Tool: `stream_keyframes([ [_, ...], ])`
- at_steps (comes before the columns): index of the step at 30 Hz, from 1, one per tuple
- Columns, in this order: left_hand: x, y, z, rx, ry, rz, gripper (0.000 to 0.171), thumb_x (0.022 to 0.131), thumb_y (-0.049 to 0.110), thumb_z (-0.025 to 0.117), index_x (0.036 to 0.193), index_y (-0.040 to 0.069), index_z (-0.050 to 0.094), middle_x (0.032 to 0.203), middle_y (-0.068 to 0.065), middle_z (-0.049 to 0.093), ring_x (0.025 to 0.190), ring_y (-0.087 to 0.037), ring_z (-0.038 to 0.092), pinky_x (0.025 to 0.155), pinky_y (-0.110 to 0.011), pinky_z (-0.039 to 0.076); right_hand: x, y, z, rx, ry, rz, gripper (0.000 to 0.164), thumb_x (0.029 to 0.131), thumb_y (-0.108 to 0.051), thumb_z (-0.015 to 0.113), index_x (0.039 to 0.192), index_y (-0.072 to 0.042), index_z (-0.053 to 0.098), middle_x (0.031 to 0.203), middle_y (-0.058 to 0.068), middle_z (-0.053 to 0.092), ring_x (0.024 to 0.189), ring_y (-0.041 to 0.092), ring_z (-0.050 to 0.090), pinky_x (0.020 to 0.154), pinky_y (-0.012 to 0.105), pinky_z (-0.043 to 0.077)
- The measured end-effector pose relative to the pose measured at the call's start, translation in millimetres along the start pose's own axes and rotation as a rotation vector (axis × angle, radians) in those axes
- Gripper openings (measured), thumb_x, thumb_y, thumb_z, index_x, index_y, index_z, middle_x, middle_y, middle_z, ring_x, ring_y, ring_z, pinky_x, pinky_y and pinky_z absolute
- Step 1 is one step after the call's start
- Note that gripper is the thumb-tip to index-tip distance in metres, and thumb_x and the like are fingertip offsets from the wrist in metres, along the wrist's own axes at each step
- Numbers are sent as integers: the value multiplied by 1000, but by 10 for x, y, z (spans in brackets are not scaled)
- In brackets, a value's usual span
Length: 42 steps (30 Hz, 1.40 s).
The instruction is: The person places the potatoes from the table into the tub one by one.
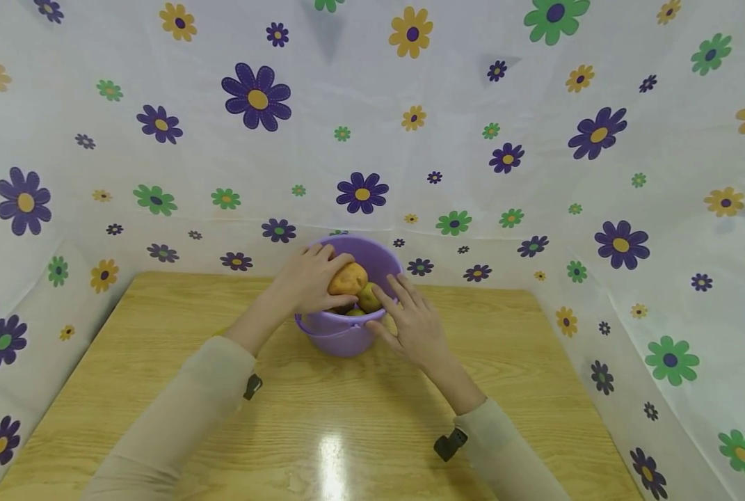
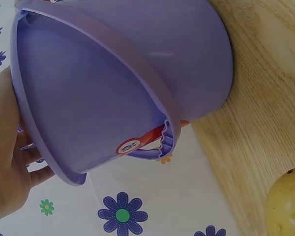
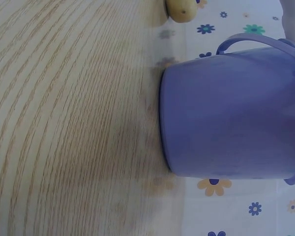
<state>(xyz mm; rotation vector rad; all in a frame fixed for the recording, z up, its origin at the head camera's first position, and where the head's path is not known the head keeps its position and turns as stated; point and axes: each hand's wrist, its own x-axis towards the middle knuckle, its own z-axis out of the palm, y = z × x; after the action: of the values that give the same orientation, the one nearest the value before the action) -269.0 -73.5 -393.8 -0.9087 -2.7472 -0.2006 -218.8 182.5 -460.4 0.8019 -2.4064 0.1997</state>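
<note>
A purple bucket (image 1: 341, 341) stands upright on the wooden table, its handle lowered against the near side. My left hand (image 1: 312, 282) reaches over its left rim and grips a yellow-brown potato (image 1: 349, 278) between thumb and fingers at the bucket's mouth. Inside lie a greenish-yellow round fruit (image 1: 369, 298) and a darker item, partly covered. My right hand (image 1: 416, 327) rests at the right rim with fingers spread and fairly straight. In the left wrist view the left hand (image 2: 5, 152) shows beside the rim; the potato is hidden there. The right wrist view shows the bucket's side (image 3: 231, 113).
A yellow round fruit (image 2: 287, 206) with a dark spot lies on the table left of the bucket, mostly hidden behind my left forearm in the head view. A flowered white cloth (image 1: 359, 139) walls the table's back and sides.
</note>
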Motion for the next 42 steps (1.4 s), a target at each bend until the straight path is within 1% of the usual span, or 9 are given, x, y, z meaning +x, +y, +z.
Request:
stream_keyframes([
  [5,23,-12,-1,3,-29,8,78,91,71,68,147,18,57,134,-16,67,134,-40,61,119,-58,47,-1,0,6,-6,5,1,81,106,-74,20,151,-18,59,156,18,58,148,39,52,114,56,53],
  [8,33,-21,6,0,-42,11,78,91,71,68,147,18,57,136,-17,67,136,-41,60,122,-59,44,-2,1,10,-3,7,0,81,106,-74,21,151,-18,59,156,18,58,148,39,52,114,57,53],
  [14,43,-38,17,-1,-53,13,77,92,70,66,148,19,57,137,-17,67,136,-41,59,122,-58,44,0,4,14,2,8,-3,81,106,-73,21,151,-18,59,154,19,59,148,39,52,113,58,54],
  [18,43,-52,18,11,-43,24,75,94,69,64,150,19,56,134,-17,68,134,-40,60,121,-59,44,0,6,16,4,19,-9,80,106,-73,22,149,-17,61,153,20,60,148,39,52,112,58,55],
  [23,31,-73,8,3,-37,28,74,96,69,61,151,20,56,132,-16,67,133,-40,61,120,-59,46,1,7,13,15,18,-8,80,106,-73,23,149,-17,60,155,19,59,149,39,51,111,59,55],
  [27,-3,-87,-7,0,-14,43,73,97,70,60,150,20,57,130,-15,68,130,-39,63,117,-58,48,3,6,10,17,12,-4,81,106,-73,23,150,-17,60,156,18,57,149,39,51,111,60,55],
  [31,-46,-101,-21,0,-5,53,74,97,70,58,150,19,57,130,-15,68,128,-38,63,117,-57,48,6,2,9,13,7,0,81,106,-73,22,150,-17,60,156,18,57,150,39,51,112,59,54],
  [37,-114,-125,-36,4,-14,60,75,98,70,56,153,19,55,134,-15,66,133,-38,60,121,-58,44,11,-2,4,19,-6,7,81,105,-74,22,150,-17,59,157,18,57,150,39,50,114,59,53],
  [42,-196,-124,-93,-8,-26,67,78,98,70,56,153,15,54,139,-17,64,138,-41,58,123,-61,42,0,0,7,25,5,5,82,105,-74,22,149,-16,60,156,19,57,149,40,51,114,60,53],
])
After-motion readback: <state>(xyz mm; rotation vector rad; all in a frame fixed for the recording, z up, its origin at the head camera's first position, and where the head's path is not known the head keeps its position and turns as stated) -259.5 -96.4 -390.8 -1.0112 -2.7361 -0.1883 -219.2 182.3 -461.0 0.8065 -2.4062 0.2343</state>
